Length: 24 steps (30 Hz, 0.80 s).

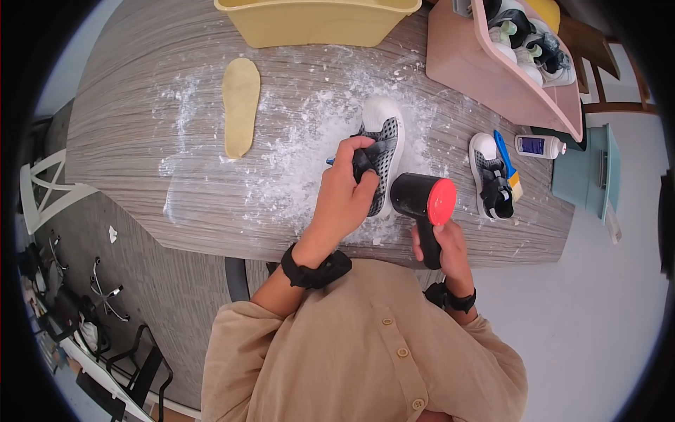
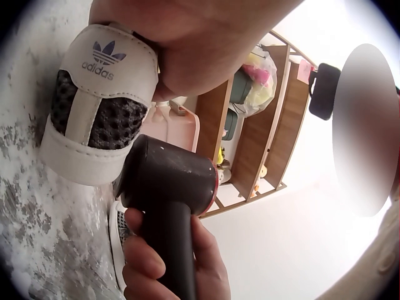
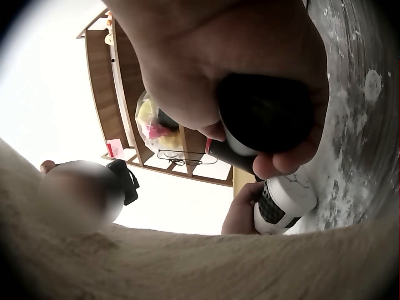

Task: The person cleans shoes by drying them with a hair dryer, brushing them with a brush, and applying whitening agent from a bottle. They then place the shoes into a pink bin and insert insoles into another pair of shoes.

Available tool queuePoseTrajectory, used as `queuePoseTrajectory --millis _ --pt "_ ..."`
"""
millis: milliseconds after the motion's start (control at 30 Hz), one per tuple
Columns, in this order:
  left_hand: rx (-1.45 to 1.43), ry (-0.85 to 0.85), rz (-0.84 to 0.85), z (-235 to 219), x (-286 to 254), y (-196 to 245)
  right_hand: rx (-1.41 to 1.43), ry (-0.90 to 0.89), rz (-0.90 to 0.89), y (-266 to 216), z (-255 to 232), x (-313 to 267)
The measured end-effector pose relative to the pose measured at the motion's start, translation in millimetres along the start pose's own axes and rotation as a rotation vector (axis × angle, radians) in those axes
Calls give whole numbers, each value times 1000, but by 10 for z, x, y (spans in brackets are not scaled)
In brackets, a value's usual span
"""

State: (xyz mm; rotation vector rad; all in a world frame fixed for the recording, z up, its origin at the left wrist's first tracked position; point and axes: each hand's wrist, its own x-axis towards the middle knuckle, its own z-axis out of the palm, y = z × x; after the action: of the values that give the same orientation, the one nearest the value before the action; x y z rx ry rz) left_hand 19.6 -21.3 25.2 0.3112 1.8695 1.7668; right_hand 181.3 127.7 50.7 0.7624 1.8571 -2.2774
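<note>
A grey mesh shoe with white toe and sole (image 1: 383,141) stands on the powder-strewn table, its toe pointing away. The left hand (image 1: 341,197) grips it by the strap and opening. Beside its heel, the right hand (image 1: 450,246) holds a black hair dryer with a red back (image 1: 415,197) by the handle, the barrel's front turned toward the shoe. In the left wrist view the dryer (image 2: 169,175) is close to the shoe's heel (image 2: 100,94). The right wrist view shows the handle's end (image 3: 265,112) within the right hand (image 3: 231,56).
A yellow insole (image 1: 241,105) lies at the left. At the right are a second shoe (image 1: 489,176), a blue-handled brush (image 1: 508,165) and a white bottle (image 1: 540,146). A yellow tub (image 1: 316,24) and a pink bin of shoes (image 1: 492,84) stand at the back.
</note>
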Motion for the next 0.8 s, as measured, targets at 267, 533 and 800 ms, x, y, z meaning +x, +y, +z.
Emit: queuePoseTrajectory --millis 267,533,800 --pt "36 1 25 -1 4 9 -1 30 -27 7 16 85" --pt "50 11 57 22 -4 10 3 106 -52 34 82 101" --pt "19 16 2 23 -20 22 12 90 -81 77 50 160"
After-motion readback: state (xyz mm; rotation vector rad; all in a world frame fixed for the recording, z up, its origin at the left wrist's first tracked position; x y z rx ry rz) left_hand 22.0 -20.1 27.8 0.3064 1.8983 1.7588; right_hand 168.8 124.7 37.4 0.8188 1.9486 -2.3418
